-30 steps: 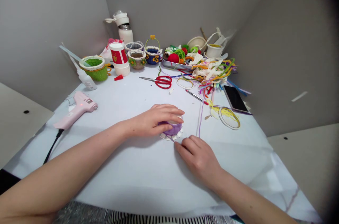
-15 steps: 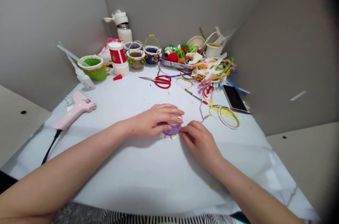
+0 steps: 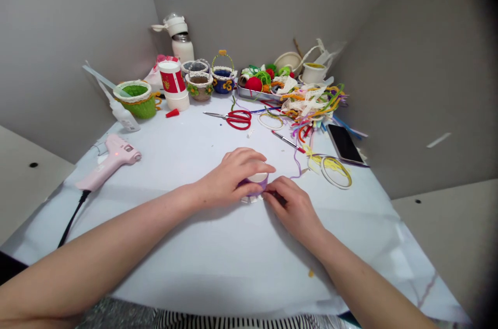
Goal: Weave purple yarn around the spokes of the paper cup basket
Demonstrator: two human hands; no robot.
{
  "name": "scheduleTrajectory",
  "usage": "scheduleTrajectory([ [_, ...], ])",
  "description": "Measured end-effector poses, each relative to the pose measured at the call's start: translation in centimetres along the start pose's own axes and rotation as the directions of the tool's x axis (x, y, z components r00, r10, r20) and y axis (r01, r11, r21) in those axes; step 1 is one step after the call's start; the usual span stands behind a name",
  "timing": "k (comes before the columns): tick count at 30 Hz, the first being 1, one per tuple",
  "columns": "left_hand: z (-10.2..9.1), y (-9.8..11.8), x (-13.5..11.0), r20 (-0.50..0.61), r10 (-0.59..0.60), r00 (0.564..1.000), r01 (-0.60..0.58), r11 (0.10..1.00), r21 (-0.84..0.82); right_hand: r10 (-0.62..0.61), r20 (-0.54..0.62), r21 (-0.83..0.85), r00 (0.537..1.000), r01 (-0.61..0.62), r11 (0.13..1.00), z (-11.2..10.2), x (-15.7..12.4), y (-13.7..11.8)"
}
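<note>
Peeking under left hand (image 3: 229, 176): purple cup (image 3: 257, 182), seemingly yarn-wrapped.

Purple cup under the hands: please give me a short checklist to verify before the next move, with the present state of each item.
1. Left hand covers and steadies the purple cup: ok.
2. Right hand fingertips touch the cup's lower right side: ok.
3. Purple yarn is held taut: cannot tell, the fingers hide its end.
4. Scissors lie apart from both hands: ok.
5. Glue gun lies far left, apart from the arms: ok.
</note>
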State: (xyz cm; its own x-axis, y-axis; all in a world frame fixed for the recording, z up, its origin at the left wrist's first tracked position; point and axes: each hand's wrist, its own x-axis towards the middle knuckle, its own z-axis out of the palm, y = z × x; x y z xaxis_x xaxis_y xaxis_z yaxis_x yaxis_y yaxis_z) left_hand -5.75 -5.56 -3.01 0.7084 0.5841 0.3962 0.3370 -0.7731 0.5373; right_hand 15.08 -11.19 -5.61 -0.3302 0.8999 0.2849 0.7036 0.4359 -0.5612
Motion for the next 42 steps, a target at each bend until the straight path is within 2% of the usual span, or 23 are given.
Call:
scheduleTrajectory([
  [4,-1.0,-0.8,-0.1,0.122,0.042,0.992,-0.053,0.995,0.089,-0.111,0.021,0.02,0.994,0.111,0.994,-0.3,-0.7,0.3],
  [8,-1.3,-1.3,-0.1,0.147,0.067,0.987,-0.084,0.991,0.107,-0.244,0.014,-0.085,0.97,0.245,0.966,-0.5,-1.5,0.5],
  [11,-1.2,-1.4,-0.1,0.149,0.091,0.985,-0.107,0.989,0.099,-0.3,0.02,-0.148,0.954,0.3,0.942,-0.5,-1.9,0.5],
  [16,-1.2,-1.5,-0.1,0.139,0.119,0.983,-0.13,0.989,0.073,-0.286,0.014,-0.183,0.958,0.284,0.941,-0.4,-2.0,0.7],
  [23,-1.6,-1.3,0.2,0.15,0.15,0.977,-0.154,0.988,0.016,-0.229,-0.036,-0.109,0.973,0.223,0.969,-0.3,-1.6,1.1],
  [30,-1.7,-1.2,0.3,0.176,0.158,0.972,-0.158,0.987,-0.014,-0.273,-0.093,-0.077,0.958,0.266,0.961,-0.3,-1.8,0.8],
  [36,-1.6,-0.9,0.3,0.189,0.174,0.966,-0.173,0.985,-0.024,-0.301,-0.023,-0.118,0.953,0.297,0.948,-0.3,-2.0,0.6],
  [42,-1.5,-0.8,0.4,0.161,0.183,0.97,-0.18,0.983,-0.031,-0.372,0.071,-0.26,0.926,0.377,0.889,-0.1,-2.6,0.1],
])
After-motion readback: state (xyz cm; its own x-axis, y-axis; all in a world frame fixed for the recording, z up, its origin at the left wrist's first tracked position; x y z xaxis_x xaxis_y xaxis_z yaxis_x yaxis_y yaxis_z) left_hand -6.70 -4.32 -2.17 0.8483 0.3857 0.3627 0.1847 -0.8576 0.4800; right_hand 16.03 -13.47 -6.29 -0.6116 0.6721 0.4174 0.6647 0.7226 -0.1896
